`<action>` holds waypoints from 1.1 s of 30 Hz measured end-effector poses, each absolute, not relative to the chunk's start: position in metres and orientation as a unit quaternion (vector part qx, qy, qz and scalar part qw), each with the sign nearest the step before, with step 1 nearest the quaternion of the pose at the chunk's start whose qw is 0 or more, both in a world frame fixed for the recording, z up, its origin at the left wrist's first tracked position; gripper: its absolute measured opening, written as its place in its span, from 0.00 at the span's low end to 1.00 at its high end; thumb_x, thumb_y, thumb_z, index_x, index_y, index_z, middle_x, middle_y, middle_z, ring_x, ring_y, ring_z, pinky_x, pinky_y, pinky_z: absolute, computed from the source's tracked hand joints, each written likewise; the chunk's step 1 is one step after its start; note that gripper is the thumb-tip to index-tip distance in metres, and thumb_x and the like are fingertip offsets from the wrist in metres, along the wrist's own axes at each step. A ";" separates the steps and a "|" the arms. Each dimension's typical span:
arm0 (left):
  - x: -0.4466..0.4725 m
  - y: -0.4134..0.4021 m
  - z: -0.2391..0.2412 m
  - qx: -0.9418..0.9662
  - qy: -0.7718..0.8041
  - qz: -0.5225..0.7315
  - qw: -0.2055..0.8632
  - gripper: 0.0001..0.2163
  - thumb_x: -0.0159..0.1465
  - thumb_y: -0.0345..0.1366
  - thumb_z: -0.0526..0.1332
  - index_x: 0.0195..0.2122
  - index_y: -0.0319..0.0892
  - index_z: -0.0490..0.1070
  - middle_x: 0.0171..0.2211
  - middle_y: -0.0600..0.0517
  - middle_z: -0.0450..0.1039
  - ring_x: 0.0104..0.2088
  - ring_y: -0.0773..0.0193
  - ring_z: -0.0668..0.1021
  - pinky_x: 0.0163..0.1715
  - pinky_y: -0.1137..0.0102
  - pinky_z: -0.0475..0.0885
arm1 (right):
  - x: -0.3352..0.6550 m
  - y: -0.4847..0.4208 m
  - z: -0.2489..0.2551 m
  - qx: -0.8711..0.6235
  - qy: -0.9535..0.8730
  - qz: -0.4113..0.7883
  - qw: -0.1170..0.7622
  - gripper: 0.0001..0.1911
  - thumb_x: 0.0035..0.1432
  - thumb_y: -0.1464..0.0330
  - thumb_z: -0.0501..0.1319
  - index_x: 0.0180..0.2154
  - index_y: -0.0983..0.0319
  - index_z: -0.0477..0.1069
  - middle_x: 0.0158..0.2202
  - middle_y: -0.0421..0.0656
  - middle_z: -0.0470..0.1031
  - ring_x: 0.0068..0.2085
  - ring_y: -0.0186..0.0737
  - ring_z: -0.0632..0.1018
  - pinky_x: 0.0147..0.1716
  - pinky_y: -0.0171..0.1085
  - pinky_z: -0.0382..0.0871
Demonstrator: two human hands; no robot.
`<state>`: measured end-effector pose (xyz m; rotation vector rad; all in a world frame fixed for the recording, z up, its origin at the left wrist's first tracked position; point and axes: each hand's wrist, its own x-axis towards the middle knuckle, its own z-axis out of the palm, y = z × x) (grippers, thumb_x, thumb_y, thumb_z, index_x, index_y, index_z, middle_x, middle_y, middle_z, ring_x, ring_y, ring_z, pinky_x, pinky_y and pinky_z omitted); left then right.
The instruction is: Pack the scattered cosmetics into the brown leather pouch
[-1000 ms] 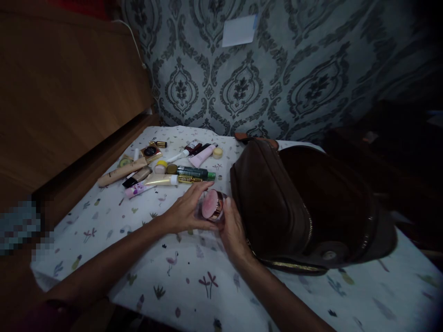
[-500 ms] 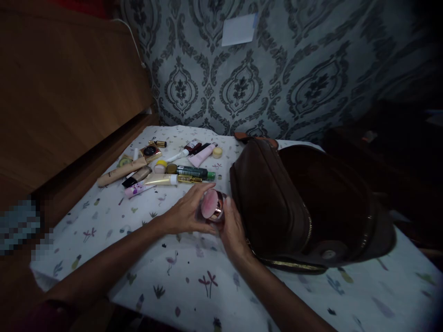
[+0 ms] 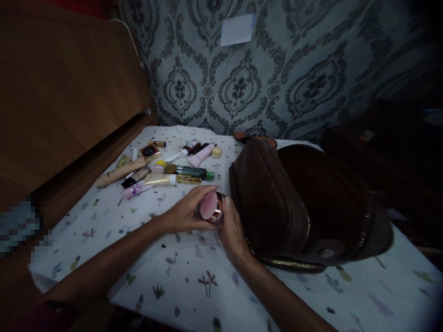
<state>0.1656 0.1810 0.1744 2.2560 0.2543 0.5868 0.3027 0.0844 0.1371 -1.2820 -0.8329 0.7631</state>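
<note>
Between my two hands is a small cosmetic jar (image 3: pixel 209 206) with a round pink end and a shiny rose-gold band, tilted toward the left. My left hand (image 3: pixel 191 211) wraps round its left side, thumb below and fingers above. My right hand (image 3: pixel 232 226) grips its right side, with the thumb against the band. Part of the jar is hidden by my fingers. Just right of my right hand stands a brown leather bag (image 3: pixel 266 198), its zipped top gaping and its inside dark.
Several cosmetics lie in a loose group at the back left: a cream tube (image 3: pixel 161 179), a dark green bottle (image 3: pixel 190 172), a pink tube (image 3: pixel 201 155), a beige tube (image 3: pixel 119 172). A patterned white cloth (image 3: pixel 166 286) covers the table. A wooden panel (image 3: pixel 69 78) borders the left.
Both hands keep hold of the jar in nearly the same place. The jar's pink end has turned very slightly. The cosmetics and bag have not moved on the table.
</note>
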 end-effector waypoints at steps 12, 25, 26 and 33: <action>0.173 0.153 0.168 0.879 0.102 0.322 0.335 0.29 0.70 0.55 0.53 0.66 0.44 0.55 0.60 0.39 0.62 0.61 0.48 0.67 0.62 0.53 0.64 | 0.291 0.080 0.143 -0.520 -0.271 0.467 0.662 0.29 0.54 0.39 0.59 0.38 0.56 0.80 0.39 0.43 0.81 0.44 0.46 0.78 0.43 0.39 0.72; 0.172 0.150 0.172 0.882 0.118 0.366 0.274 0.30 0.65 0.55 0.61 0.62 0.42 0.61 0.51 0.41 0.70 0.53 0.51 0.74 0.53 0.57 0.72 | 0.287 0.071 0.166 -0.399 -0.142 0.648 0.633 0.33 0.37 0.40 0.71 0.37 0.58 0.80 0.35 0.41 0.81 0.40 0.42 0.79 0.37 0.35 0.72; 0.172 0.151 0.170 0.881 0.129 0.360 0.279 0.31 0.65 0.55 0.61 0.62 0.42 0.61 0.51 0.41 0.70 0.53 0.51 0.74 0.54 0.57 0.72 | 0.288 0.072 0.167 -0.392 -0.150 0.647 0.636 0.31 0.39 0.42 0.72 0.38 0.58 0.79 0.36 0.40 0.81 0.40 0.41 0.79 0.36 0.34 0.72; 0.170 0.159 0.165 0.877 0.155 0.355 0.285 0.34 0.60 0.58 0.65 0.61 0.41 0.64 0.51 0.41 0.73 0.52 0.49 0.75 0.54 0.56 0.71 | 0.296 0.075 0.160 -0.418 -0.145 0.585 0.680 0.21 0.35 0.57 0.79 0.28 0.62 0.78 0.24 0.37 0.76 0.27 0.32 0.73 0.26 0.30 0.66</action>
